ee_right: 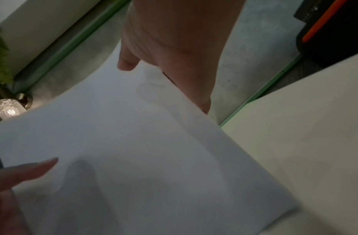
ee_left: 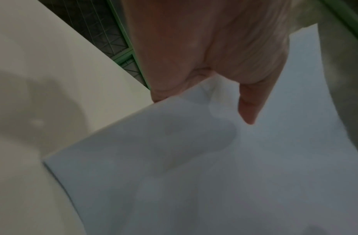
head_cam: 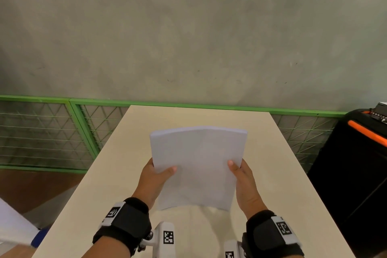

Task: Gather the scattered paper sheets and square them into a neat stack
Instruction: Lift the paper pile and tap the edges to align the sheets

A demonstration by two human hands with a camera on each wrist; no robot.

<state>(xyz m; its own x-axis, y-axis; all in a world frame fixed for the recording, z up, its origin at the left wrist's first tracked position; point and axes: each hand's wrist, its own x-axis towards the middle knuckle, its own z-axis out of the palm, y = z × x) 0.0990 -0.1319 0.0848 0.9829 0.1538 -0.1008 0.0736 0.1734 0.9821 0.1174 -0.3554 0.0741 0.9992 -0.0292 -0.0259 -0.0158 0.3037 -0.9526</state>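
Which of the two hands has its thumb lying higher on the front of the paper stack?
The right hand. Its thumb rests on the paper stack slightly farther up than the thumb of the left hand. Both hands grip the stack by its side edges above the table.

A beige table (head_cam: 293, 174) fronts a green mesh fence (head_cam: 41, 132), beside a black-and-orange case (head_cam: 356, 163).

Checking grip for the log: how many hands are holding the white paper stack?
2. The left hand grips the left edge of the white paper stack; the right hand grips its right edge, thumbs on top. Fingers underneath are hidden.
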